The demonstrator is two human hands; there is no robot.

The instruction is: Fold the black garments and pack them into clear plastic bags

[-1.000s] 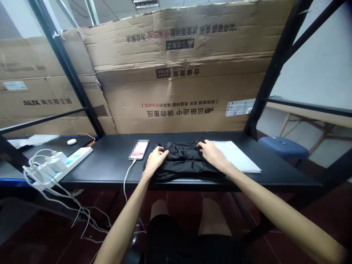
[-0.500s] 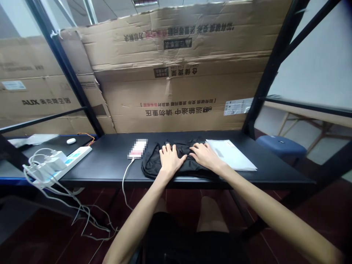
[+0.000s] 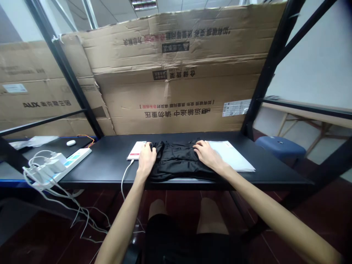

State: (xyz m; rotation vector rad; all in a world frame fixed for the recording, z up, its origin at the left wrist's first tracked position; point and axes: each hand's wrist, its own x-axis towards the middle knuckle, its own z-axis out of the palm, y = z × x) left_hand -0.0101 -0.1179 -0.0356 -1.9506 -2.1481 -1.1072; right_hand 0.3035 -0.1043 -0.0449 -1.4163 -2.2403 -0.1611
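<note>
Slid left, my left hand curls shut on the black garment beside my phone; my open right hand lies flat on it. Black desk, flattened cardboard cartons behind.

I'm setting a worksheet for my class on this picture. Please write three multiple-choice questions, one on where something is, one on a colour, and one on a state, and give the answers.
1. Where does the phone lie in relation to the black garment?
A. On top of it
B. To the person's left of it
C. To the person's right of it

2. What colour is the seat of the stool beyond the desk?
A. Blue
B. Red
C. Green

3. What is the right hand doing?
A. Holding the phone
B. Hanging below the desk
C. Resting palm down on the garment

Answers:
1. B, the phone sits on the desk beside the garment, near the left hand.
2. A, the round seat is plainly blue.
3. C, its fingers lie spread on the black cloth.
</note>
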